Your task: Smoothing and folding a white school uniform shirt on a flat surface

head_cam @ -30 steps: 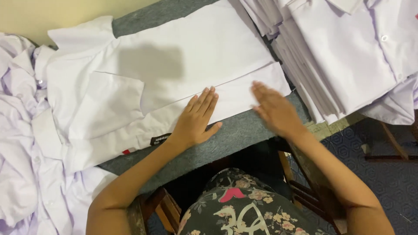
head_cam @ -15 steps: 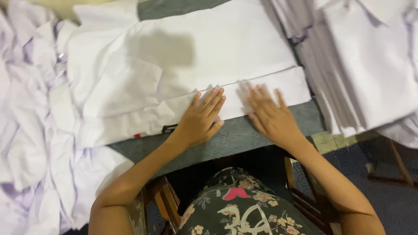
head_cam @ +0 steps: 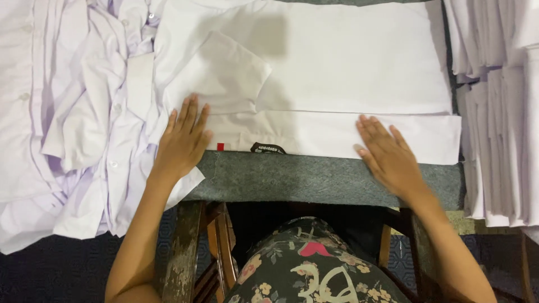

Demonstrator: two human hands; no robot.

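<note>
On grey felt bench, near front edge: folded white shirt (head_cam: 337, 95) | left hand (head_cam: 182, 140) flat, fingers spread, pressing its left end | right hand (head_cam: 390, 157) flat on its lower hem | crumpled shirts (head_cam: 67, 129) at left edge | folded stack (head_cam: 499, 106) at right edge

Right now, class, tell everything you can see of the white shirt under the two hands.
The shirt is plain white woven cloth, laid flat on a grey felt-covered table. Its near edge is folded into a long band, and a short sleeve lies folded across the left part. A small red tag and a dark label show at the near edge. The left hand presses its left end; the right hand lies flat on the band's right part. Piles of white shirts flank it.
</note>
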